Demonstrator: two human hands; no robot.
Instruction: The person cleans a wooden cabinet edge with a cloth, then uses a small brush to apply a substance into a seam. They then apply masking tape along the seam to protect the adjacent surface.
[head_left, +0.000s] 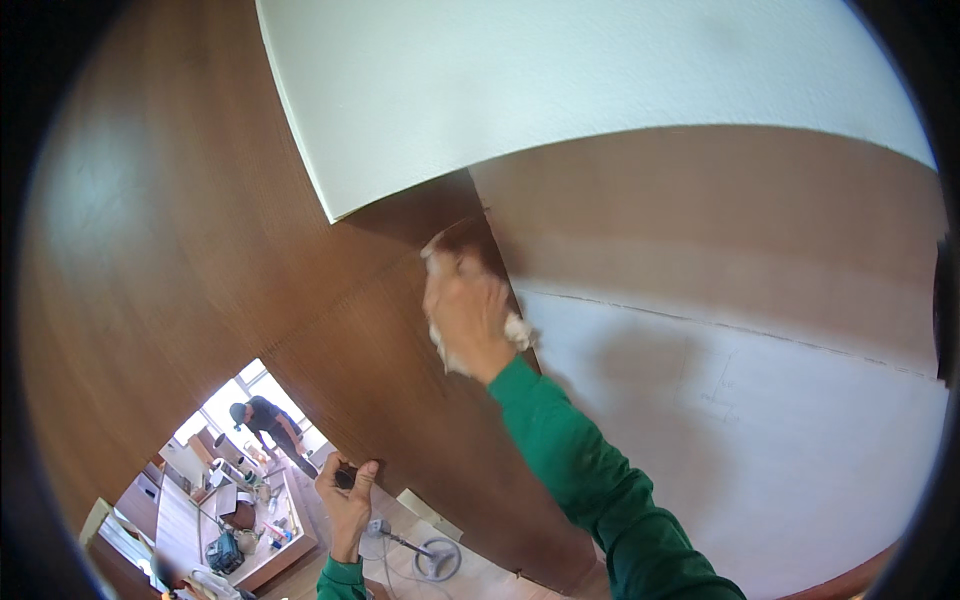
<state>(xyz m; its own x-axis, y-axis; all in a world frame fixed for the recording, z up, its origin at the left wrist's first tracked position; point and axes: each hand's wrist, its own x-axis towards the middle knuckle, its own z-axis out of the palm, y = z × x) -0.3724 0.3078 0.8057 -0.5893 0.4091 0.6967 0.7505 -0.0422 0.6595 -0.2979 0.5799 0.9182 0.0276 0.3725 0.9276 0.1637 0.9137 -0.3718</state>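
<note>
My right hand (470,305), a little blurred, is closed over a crumpled whitish cloth (450,358) and presses it on a brown wood-grain panel (390,350). It is near the panel's right edge, below the corner of a white board (600,70). Lower down, my left hand (347,500) is by the panel's lower left edge. Its thumb and fingers curl round a small dark thing (345,477), whose kind I cannot make out. Both my arms wear green sleeves.
A pale wall (780,440) with faint pencil marks lies right of the panel. At lower left, a low wooden platform (285,545) carries tools and a dark teal bag (224,552). A person (268,422) bends over behind it. A grey ring-shaped tool (437,560) lies on the floor.
</note>
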